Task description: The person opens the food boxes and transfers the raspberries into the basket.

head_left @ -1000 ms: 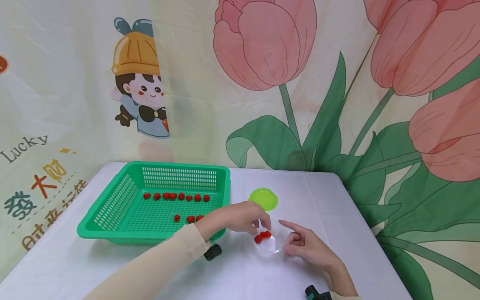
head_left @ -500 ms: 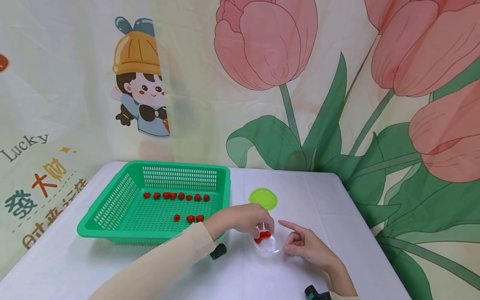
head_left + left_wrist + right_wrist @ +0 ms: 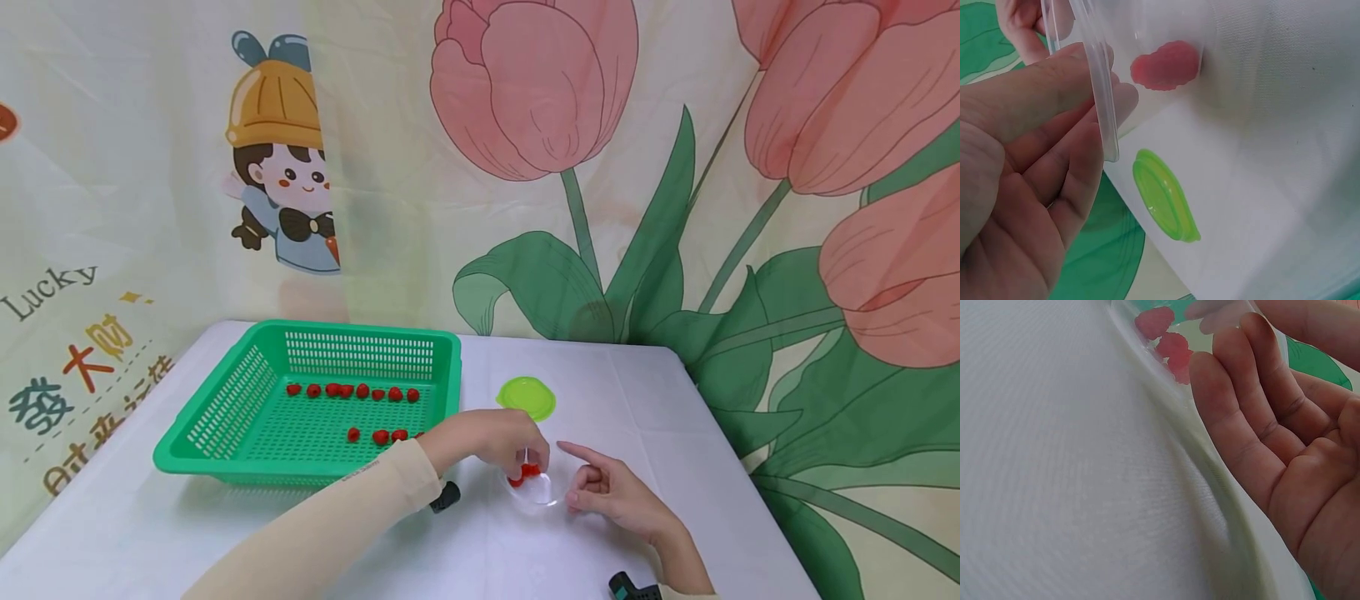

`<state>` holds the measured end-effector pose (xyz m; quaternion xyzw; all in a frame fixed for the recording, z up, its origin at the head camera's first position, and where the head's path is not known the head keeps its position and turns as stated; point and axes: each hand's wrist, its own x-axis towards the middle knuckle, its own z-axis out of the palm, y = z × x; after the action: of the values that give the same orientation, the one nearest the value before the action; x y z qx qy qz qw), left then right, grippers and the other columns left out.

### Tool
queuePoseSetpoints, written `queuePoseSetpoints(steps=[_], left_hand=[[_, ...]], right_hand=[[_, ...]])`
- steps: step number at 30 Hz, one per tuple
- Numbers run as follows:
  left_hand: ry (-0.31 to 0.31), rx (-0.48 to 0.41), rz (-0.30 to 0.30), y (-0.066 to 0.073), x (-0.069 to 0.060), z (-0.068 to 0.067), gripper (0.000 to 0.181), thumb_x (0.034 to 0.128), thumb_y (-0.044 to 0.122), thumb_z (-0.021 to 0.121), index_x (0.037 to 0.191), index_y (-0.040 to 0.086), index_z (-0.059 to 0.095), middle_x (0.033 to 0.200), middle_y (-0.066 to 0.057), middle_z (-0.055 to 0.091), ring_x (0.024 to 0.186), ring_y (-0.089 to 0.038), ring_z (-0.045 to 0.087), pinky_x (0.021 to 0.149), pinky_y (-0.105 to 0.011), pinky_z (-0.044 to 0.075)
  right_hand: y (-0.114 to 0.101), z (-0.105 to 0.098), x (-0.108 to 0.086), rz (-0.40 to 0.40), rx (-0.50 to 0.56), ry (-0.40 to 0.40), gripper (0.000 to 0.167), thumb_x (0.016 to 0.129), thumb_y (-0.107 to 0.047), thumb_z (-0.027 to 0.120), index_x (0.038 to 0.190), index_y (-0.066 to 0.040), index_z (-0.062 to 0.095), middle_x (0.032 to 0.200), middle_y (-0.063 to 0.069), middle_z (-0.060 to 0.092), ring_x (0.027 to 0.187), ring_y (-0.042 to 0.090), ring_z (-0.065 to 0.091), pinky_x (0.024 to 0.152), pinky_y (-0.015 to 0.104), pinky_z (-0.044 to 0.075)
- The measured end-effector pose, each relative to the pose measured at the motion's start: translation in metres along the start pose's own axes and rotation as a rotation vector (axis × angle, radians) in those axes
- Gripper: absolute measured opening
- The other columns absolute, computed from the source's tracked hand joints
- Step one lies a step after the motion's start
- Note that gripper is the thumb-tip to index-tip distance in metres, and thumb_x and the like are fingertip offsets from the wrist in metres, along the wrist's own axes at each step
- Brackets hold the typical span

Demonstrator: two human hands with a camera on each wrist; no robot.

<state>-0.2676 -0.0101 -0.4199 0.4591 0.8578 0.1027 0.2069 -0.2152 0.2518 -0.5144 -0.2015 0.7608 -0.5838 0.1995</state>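
Observation:
A clear plastic tub [image 3: 534, 498] stands on the table with several red raspberries [image 3: 530, 470] inside; three raspberries [image 3: 1171, 347] show through its wall in the right wrist view. My left hand [image 3: 510, 440] reaches over the far rim, fingertips down among the berries. In the left wrist view the thumb and fingers [image 3: 1066, 84] pass the rim beside a raspberry [image 3: 1166, 66], and I see no berry between them. My right hand [image 3: 618, 496] lies beside the tub, index finger pointing left and the other fingers bent, close to the tub wall.
A green plastic basket [image 3: 247, 479] stands to the left, with a back row of several raspberries [image 3: 363, 390] and a shorter front row, partly behind the left forearm. A lime-green lid [image 3: 527, 398] lies behind the tub on the white table [image 3: 600, 383].
My left hand has moved slightly to the right and lower into the tub, covering more of the berries. My right hand stays where it was.

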Motion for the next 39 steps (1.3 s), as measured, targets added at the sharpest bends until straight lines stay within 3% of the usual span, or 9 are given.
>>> queuePoseSetpoints(steps=[7, 15, 21, 26, 39], left_hand=[[-0.020, 0.066, -0.005, 0.003, 0.001, 0.001, 0.026, 0.0930, 0.008, 0.081, 0.116, 0.020, 0.080, 0.102, 0.011, 0.072, 0.096, -0.005, 0.061, 0.085, -0.019, 0.054], [0.008, -0.006, 0.014, 0.002, -0.002, -0.001, 0.026, 0.0944, 0.006, 0.078, 0.117, 0.019, 0.080, 0.104, 0.009, 0.073, 0.094, -0.007, 0.065, 0.080, -0.018, 0.055], [0.046, 0.006, 0.013, 0.002, -0.010, -0.013, 0.026, 0.0945, 0.009, 0.080, 0.118, 0.019, 0.080, 0.105, 0.008, 0.075, 0.098, -0.008, 0.066, 0.083, -0.021, 0.055], [0.032, 0.041, -0.035, 0.000, -0.013, -0.017, 0.024, 0.0949, 0.014, 0.081, 0.118, 0.020, 0.079, 0.104, 0.009, 0.074, 0.098, -0.008, 0.066, 0.084, -0.022, 0.055], [-0.021, 0.047, -0.150, 0.004, -0.005, -0.005, 0.020, 0.0949, 0.018, 0.080, 0.114, 0.025, 0.081, 0.097, 0.012, 0.071, 0.091, -0.006, 0.062, 0.080, -0.024, 0.056]], right_hand=[[0.000, 0.000, 0.000, -0.004, 0.006, -0.001, 0.076, 0.098, -0.008, 0.076, 0.164, -0.007, 0.038, 0.097, 0.014, 0.069, 0.085, 0.020, 0.072, 0.083, 0.029, 0.062], [0.002, 0.000, -0.001, 0.013, 0.018, 0.001, 0.076, 0.098, -0.008, 0.076, 0.164, -0.008, 0.039, 0.097, 0.013, 0.069, 0.085, 0.020, 0.072, 0.083, 0.028, 0.061], [0.001, 0.000, -0.001, 0.023, -0.008, 0.011, 0.075, 0.098, -0.009, 0.076, 0.164, -0.008, 0.039, 0.097, 0.014, 0.069, 0.085, 0.022, 0.072, 0.083, 0.028, 0.061], [-0.001, -0.001, 0.000, 0.031, -0.019, 0.014, 0.076, 0.099, -0.010, 0.076, 0.164, -0.008, 0.038, 0.097, 0.014, 0.069, 0.084, 0.023, 0.072, 0.083, 0.027, 0.061], [0.000, -0.001, 0.001, 0.024, -0.030, 0.013, 0.076, 0.098, -0.010, 0.077, 0.163, -0.007, 0.039, 0.096, 0.014, 0.070, 0.085, 0.023, 0.072, 0.082, 0.027, 0.060]])
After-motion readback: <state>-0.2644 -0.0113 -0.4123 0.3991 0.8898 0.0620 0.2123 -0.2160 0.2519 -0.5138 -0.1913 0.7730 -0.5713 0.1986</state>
